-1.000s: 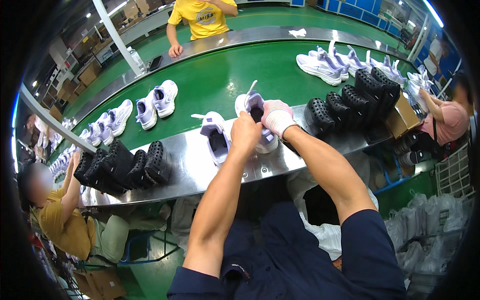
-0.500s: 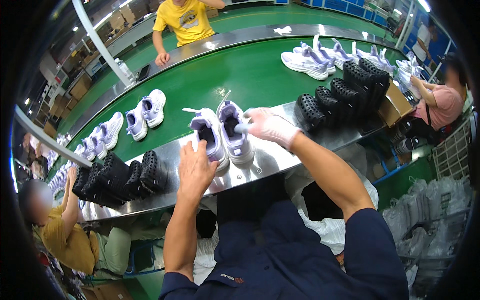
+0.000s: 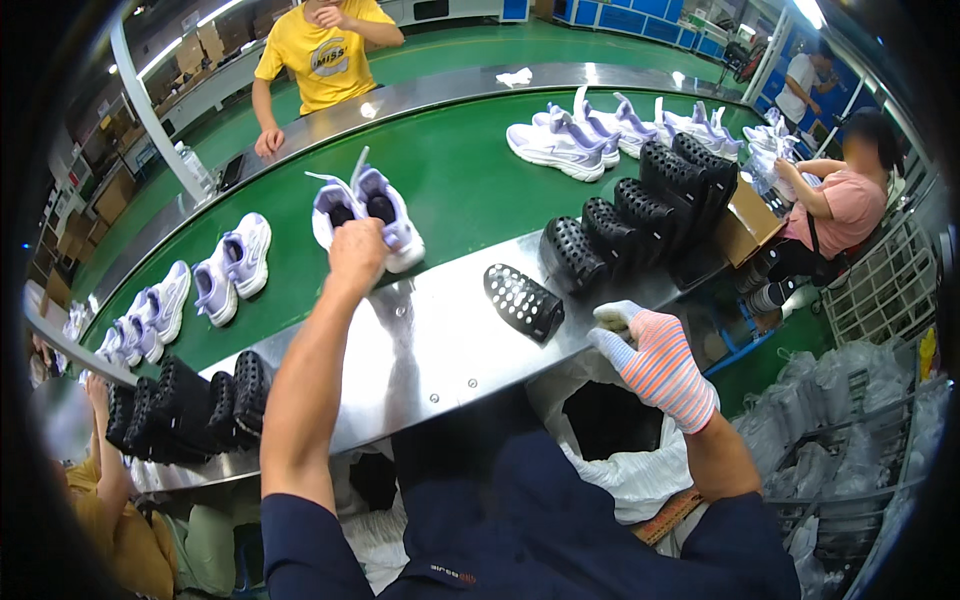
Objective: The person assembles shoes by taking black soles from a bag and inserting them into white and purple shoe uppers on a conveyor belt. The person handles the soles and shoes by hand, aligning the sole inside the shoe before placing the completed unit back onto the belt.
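My bare left hand [image 3: 357, 258] is closed on the heel end of a pair of white and lilac sneakers [image 3: 398, 228], which stand side by side on the green belt with their tongues up. My right hand [image 3: 665, 365], in a striped knit glove, hovers over the near edge of the steel ledge [image 3: 400, 375]. Its fingers are bent, with a gap to the thumb, and nothing shows in them. Left of it, a single black perforated plastic shoe form [image 3: 523, 300] lies on the ledge.
More black forms [image 3: 610, 235] stand to the right, others [image 3: 190, 405] to the left. Sneakers line the belt [image 3: 460, 200] on both sides. An open white sack [image 3: 640, 470] hangs below the ledge. Co-workers sit left and right; a person in yellow [image 3: 325, 60] stands across.
The sneaker pair has moved from the ledge onto the belt with my left hand. My right hand has left the shoe and drawn back right. A black form now lies on the ledge.
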Action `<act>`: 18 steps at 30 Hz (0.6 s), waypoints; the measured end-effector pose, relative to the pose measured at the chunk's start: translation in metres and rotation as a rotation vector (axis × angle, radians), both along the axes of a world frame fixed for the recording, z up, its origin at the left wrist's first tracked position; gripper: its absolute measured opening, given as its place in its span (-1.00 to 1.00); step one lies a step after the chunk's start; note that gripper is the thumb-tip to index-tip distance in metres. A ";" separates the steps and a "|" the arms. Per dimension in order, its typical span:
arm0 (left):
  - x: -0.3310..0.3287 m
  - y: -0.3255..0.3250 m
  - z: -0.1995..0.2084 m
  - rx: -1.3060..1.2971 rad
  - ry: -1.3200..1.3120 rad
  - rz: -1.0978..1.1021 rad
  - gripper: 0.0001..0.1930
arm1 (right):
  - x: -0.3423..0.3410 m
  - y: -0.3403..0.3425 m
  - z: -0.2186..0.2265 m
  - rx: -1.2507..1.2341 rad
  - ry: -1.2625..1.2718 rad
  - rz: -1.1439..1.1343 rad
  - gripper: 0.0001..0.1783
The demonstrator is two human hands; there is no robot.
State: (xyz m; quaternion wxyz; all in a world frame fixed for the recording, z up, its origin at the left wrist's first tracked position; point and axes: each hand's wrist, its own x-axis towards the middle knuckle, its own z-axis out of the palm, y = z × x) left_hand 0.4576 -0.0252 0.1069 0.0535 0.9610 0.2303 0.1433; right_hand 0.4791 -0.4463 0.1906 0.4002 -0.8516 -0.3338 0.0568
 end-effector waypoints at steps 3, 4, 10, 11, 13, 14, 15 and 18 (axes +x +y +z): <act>0.009 0.052 -0.008 -0.030 0.016 0.081 -0.64 | 0.027 0.030 0.012 -0.024 -0.033 0.109 -0.70; 0.014 0.041 -0.006 0.031 -0.018 0.121 -0.58 | 0.045 0.043 0.019 -0.063 -0.046 0.115 -0.70; -0.016 -0.051 -0.085 -0.100 -0.427 -0.251 -0.49 | 0.248 0.138 0.014 -0.485 -0.178 -0.086 -0.58; -0.026 -0.069 -0.089 -0.191 -0.391 -0.231 -0.49 | 0.273 0.165 0.018 -0.658 -0.029 -0.248 -0.60; -0.029 -0.079 -0.088 -0.216 -0.386 -0.197 -0.49 | 0.357 0.189 -0.008 -0.864 -0.215 -0.285 -0.56; -0.032 -0.077 -0.089 -0.240 -0.390 -0.157 -0.49 | 0.370 0.196 -0.015 -0.808 -0.225 -0.292 -0.56; -0.033 -0.076 -0.089 -0.265 -0.394 -0.118 -0.49 | 0.383 0.204 -0.027 -0.754 -0.211 -0.375 -0.57; -0.032 -0.075 -0.087 -0.312 -0.410 -0.147 -0.48 | 0.433 0.209 -0.053 -0.660 -0.127 -0.490 -0.48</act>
